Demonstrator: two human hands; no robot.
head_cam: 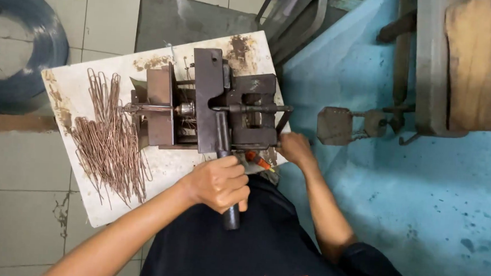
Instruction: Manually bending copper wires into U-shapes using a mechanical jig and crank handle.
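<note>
- The left hand (219, 183) was clenched in a fist around the dark metal lever (225, 171), gripping it near the lower end, with a short stub of the handle sticking out below the fingers.
- Just above that hand, the lever ran up into the metal bending jig (213, 105), a dark, rusty block of plates and rods.
- The jig sat on a stained white board (82, 202), which stretched out to the left of the left hand.
- The right hand (295, 148) rested against the jig's lower right corner, to the right of and slightly above the left hand; its fingers curled towards the jig, but whether they gripped anything could not be told.
- Between the two hands, a small orange-handled tool (257, 160) lay at the jig's lower edge.
- Well to the left of the left hand, a loose pile of bent copper-coloured wires (109, 141) was spread over the board.
- Far up and to the left, a blue coil (43, 57) lay on the tiled floor.
- To the right of the right hand, a flat metal pedal (335, 126) stood over the blue-painted floor (423, 211).
</note>
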